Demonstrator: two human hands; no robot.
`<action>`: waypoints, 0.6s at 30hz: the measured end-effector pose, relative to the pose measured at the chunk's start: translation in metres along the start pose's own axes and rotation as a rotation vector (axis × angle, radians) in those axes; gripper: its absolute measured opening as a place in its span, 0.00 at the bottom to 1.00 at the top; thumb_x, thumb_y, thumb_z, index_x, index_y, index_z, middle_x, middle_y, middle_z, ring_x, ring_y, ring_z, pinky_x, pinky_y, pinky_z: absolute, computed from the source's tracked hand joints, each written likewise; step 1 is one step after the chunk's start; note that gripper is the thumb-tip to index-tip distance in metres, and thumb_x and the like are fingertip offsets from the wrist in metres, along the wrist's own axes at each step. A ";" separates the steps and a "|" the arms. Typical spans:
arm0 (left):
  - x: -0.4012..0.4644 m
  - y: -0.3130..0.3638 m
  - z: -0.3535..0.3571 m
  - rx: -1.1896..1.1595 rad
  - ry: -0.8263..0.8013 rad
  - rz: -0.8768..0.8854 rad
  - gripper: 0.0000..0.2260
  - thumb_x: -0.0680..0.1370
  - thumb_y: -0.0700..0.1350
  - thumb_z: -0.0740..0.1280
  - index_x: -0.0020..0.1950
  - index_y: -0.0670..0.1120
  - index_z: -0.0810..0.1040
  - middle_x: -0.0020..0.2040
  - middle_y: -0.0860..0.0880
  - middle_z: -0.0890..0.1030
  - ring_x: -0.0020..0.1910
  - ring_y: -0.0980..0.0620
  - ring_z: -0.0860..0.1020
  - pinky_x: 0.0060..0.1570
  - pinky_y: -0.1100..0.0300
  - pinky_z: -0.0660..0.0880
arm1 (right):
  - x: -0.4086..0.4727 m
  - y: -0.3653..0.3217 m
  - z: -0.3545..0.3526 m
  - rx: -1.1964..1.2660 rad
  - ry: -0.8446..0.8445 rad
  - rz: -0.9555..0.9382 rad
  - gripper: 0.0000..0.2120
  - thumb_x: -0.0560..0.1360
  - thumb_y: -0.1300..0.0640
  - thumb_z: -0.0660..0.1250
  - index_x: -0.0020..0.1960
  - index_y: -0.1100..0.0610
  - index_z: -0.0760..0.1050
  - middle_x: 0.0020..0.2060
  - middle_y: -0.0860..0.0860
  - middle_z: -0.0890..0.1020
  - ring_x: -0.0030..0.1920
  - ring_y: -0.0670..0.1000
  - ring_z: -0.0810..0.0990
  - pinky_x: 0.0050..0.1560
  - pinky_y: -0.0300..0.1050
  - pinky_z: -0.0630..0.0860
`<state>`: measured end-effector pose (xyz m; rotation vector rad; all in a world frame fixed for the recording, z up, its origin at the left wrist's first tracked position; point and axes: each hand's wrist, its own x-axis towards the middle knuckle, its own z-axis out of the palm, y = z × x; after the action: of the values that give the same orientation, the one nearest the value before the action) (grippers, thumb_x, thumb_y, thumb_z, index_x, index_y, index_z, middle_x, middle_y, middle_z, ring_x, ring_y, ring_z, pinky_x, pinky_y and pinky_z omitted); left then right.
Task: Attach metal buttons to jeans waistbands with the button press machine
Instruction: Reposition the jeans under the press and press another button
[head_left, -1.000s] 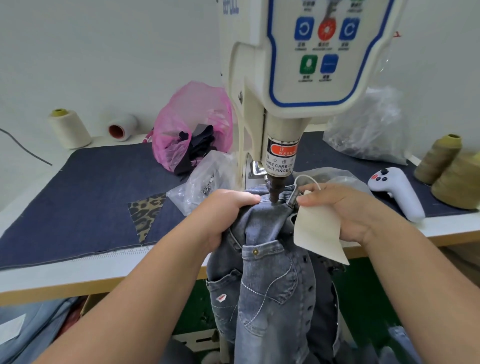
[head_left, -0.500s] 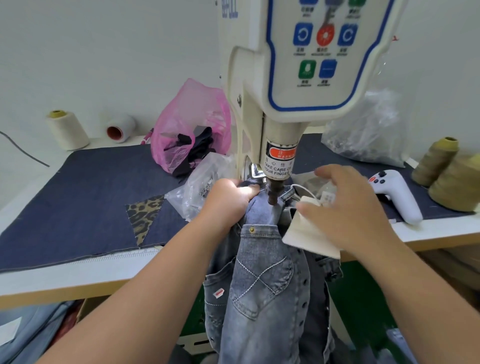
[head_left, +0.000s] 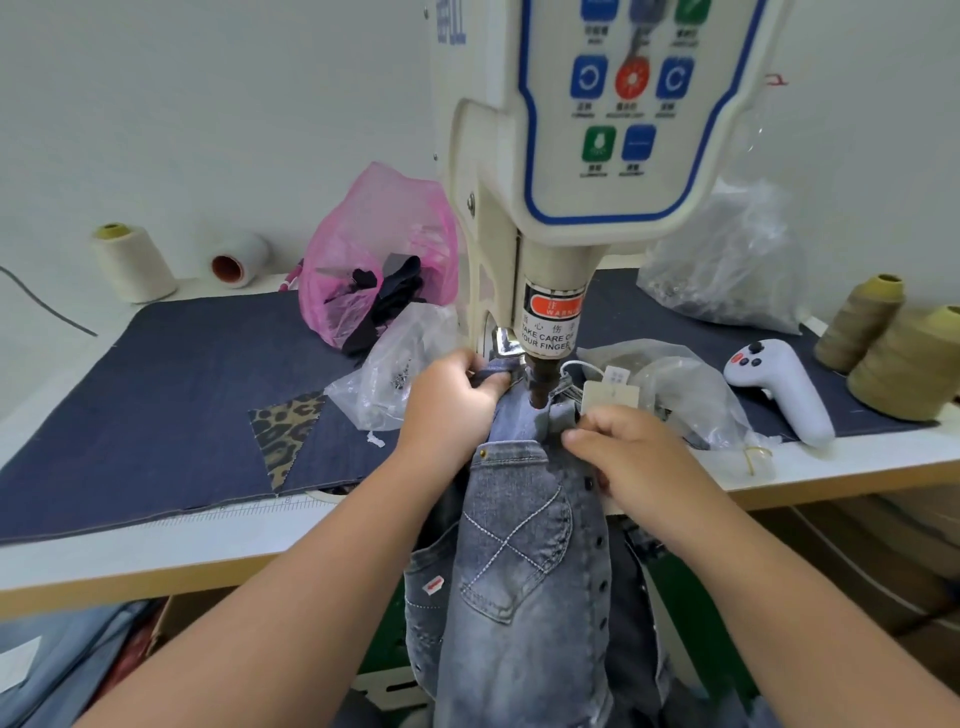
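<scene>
A: Head view: the jeans hang off the table edge, waistband up under the press ram.

B: Hands?

A: Left hand, at nine o'clock of the ram, has fingers curled round the waistband edge. Right hand, at four o'clock, pinches the denim just below the paper tag.

B: Is the button on?

A: Cannot tell; the ram hides that spot. I judge the band is placed and the pressing itself remains.

B: Around it?

A: Clear bags at nine and three o'clock, a pink bag at eleven, a white controller at three, thread cones beyond.
</scene>
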<state>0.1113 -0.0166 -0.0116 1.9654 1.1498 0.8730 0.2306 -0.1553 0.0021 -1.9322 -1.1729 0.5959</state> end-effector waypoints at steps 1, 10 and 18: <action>-0.001 0.000 -0.001 0.028 0.030 0.013 0.06 0.77 0.47 0.71 0.45 0.48 0.75 0.39 0.52 0.79 0.37 0.56 0.75 0.32 0.70 0.67 | 0.000 0.001 0.001 0.030 0.023 -0.003 0.16 0.79 0.53 0.65 0.34 0.54 0.68 0.24 0.42 0.68 0.26 0.42 0.66 0.33 0.45 0.63; -0.043 0.002 -0.027 -0.136 -0.033 0.269 0.08 0.77 0.52 0.66 0.40 0.52 0.79 0.42 0.54 0.78 0.44 0.58 0.75 0.45 0.67 0.69 | 0.009 0.005 0.010 0.286 0.195 0.008 0.16 0.74 0.55 0.69 0.30 0.50 0.69 0.27 0.47 0.70 0.31 0.48 0.70 0.38 0.48 0.69; -0.062 -0.012 -0.043 -0.200 -0.416 0.075 0.17 0.79 0.55 0.65 0.33 0.50 0.79 0.44 0.55 0.78 0.49 0.53 0.76 0.55 0.55 0.70 | 0.017 -0.003 0.017 0.500 0.257 0.039 0.09 0.64 0.50 0.69 0.29 0.51 0.72 0.28 0.52 0.72 0.32 0.52 0.72 0.39 0.52 0.72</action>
<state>0.0471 -0.0584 -0.0109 1.9148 0.7249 0.5533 0.2249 -0.1327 -0.0055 -1.5482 -0.7401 0.5762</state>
